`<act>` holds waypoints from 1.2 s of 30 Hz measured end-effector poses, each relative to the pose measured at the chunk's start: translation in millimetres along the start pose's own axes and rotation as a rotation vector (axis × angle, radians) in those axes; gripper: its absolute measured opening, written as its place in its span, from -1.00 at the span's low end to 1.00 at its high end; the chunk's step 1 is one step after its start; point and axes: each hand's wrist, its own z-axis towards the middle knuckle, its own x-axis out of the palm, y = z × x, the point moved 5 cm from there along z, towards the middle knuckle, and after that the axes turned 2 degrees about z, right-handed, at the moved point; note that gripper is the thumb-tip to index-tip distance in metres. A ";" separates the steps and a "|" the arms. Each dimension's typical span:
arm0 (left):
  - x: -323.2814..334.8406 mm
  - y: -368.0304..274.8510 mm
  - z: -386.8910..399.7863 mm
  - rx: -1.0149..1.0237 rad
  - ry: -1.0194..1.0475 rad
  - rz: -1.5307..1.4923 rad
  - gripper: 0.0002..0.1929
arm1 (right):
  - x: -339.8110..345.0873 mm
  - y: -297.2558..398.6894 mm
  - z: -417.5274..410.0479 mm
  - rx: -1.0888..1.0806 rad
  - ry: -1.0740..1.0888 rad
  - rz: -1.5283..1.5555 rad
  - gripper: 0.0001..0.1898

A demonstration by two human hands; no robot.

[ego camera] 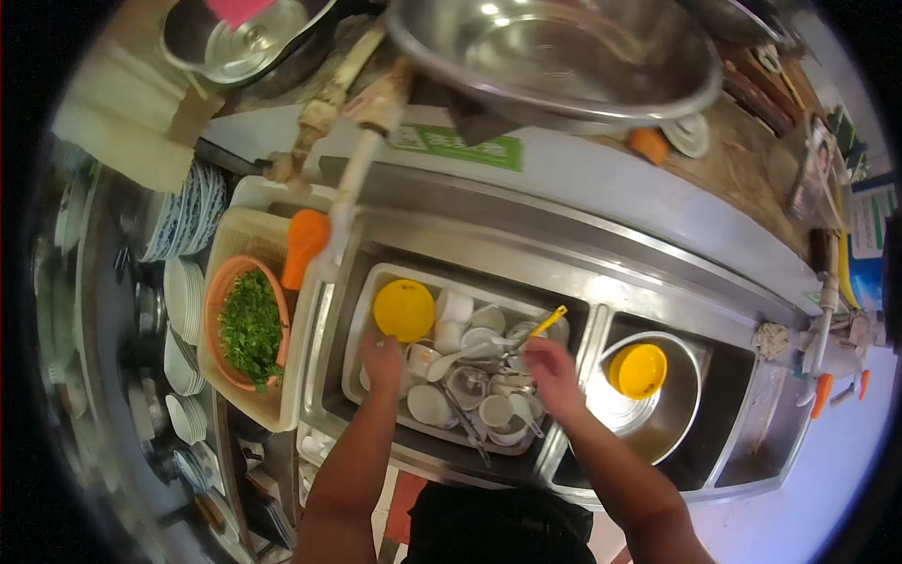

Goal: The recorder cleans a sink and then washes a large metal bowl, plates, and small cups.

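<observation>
A white plastic tub [358, 310] sits in the left basin of a steel sink. Small white cups [454, 305], glass cups [467, 386], white spoons [454, 359] and metal utensils [465, 423] are heaped in it. My left hand [382, 365] is at the tub's left side, its fingers at the lower edge of a round yellow dish [404, 311]; whether they grip it is unclear. At the right side, my blurred right hand [553, 374] is beside a utensil with a yellow handle [549, 321]. I cannot tell whether it holds anything.
A steel pot [683, 430] with a yellow bowl [638, 371] occupies the right basin. An orange-handled tap [305, 247] overhangs the left side. Chopped greens [250, 328] fill an orange basket [213, 331]. Stacked plates [184, 299] stand farther left. A large steel basin [557, 63] rests on the ledge.
</observation>
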 end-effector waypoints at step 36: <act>77.4 87.6 77.1 -0.431 0.593 -0.885 -0.43 | 214.9 -155.1 212.5 0.794 0.254 -0.535 -0.38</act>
